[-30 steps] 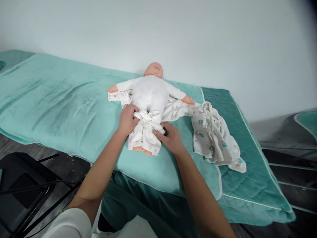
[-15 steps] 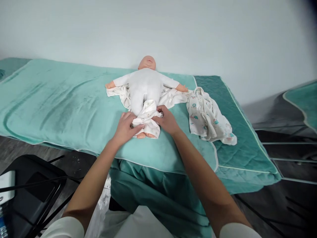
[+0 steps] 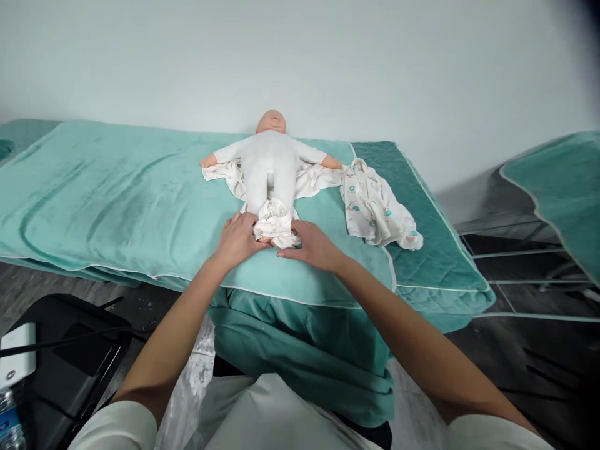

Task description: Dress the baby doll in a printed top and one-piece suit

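Note:
A baby doll [image 3: 269, 153] with a white cloth body lies on its back on the teal bed cover, arms spread wide. Small white printed baby pants [image 3: 275, 217] are bunched around its lower legs, and a little of the feet shows beneath. At the left edge of the pants, my left hand [image 3: 238, 240] curls around the fabric with the thumb by the feet. My right hand [image 3: 313, 245] grips the opposite edge, its thumb pointing in under the feet. Some fingertips on both sides are hidden by the cloth. Another printed white garment [image 3: 272, 181] lies spread beneath the doll.
To the right, a printed baby top [image 3: 375, 206] lies crumpled on the teal bed [image 3: 140, 187]. A white wall [image 3: 300, 62] rises behind. At lower left stands a black chair [image 3: 70, 356] with a white device [image 3: 17, 356] and a bottle [image 3: 9, 419].
The pants are now gathered lower and tighter around the feet, exposing more of the doll's legs. My right hand has shifted down to the pants' lower side. The view has moved slightly.

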### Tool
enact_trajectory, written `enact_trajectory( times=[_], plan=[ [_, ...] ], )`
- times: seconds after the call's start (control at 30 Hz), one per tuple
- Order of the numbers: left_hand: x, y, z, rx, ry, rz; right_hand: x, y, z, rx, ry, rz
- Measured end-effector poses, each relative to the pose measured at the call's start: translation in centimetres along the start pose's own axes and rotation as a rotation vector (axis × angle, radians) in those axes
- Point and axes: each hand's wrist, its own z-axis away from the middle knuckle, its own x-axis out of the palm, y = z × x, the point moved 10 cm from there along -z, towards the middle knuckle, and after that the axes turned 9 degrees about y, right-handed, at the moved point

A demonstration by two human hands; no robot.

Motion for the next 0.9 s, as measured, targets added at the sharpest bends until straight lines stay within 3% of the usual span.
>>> enact_trajectory(
  times=[0.13,0.27,0.4,0.5,0.63,0.8,0.9],
  plan=[
    [-0.9,0.2,0.5,-0.128,-0.021,0.081,-1.7,-0.6,0.1,0.116,-0.028,0.111],
    [-2.5,0.6,1.6,-0.277,-0.111,0.250,-3.2,-2.3,-0.2,0.219,-0.147,-0.054],
    [-5.6,2.9,1.9,-0.275,-0.299,0.402,-4.7,-6.0,0.1,0.217,-0.410,-0.234],
    [-9.4,5.4,1.2,-0.207,-0.348,0.550,-7.9,-9.6,-0.4,0.140,-0.474,-0.286],
    [-14.8,9.2,0.5,-0.052,-0.348,0.690,-13.1,-13.9,-1.8,0.068,-0.371,-0.247],
    [-18.8,13.3,1.9,0.223,-0.575,0.338,-17.6,-16.4,-3.4,-0.057,-0.253,-0.080],
    [-21.5,14.8,1.3,0.323,-0.549,0.221,-20.4,-16.9,-4.7,-0.176,-0.104,0.026]
  ],
)
